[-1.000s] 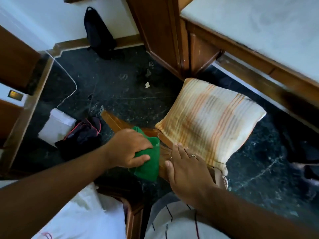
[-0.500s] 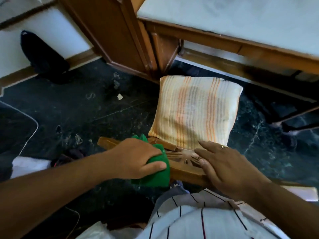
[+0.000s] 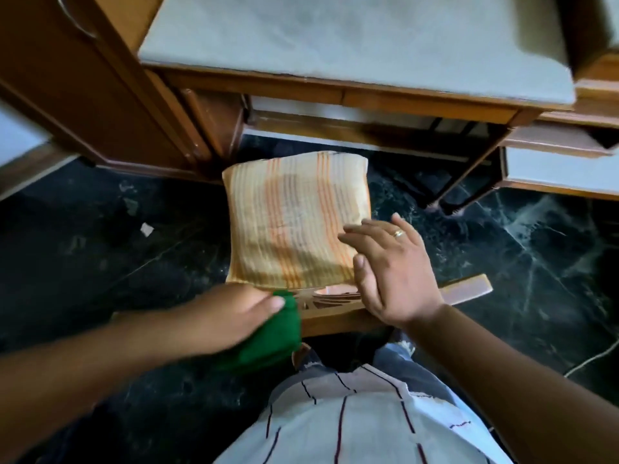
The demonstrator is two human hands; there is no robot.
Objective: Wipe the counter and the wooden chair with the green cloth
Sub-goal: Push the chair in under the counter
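So the left hand (image 3: 227, 319) has its grip clamped on the green cloth (image 3: 268, 339), which is bunched up and pressed against the left end of the wooden chair (image 3: 338, 313) top rail, right where the carved cutouts start. The right hand (image 3: 392, 266) is empty, fingers spread and flat, resting over the rail and the near edge of the striped cushion (image 3: 294, 222). Looks to me like the chair-back wipe is the step in hand. To do it well I'd keep that right hand planted so the chair doesn't scoot on the dark floor (image 3: 100, 262), then drag the cloth along the whole rail toward the right end in one long pass, folding an edge into those carved slots since dust probably sits in there. The pale surface (image 3: 351, 38) beyond the chair sits well apart, out of reach for now.
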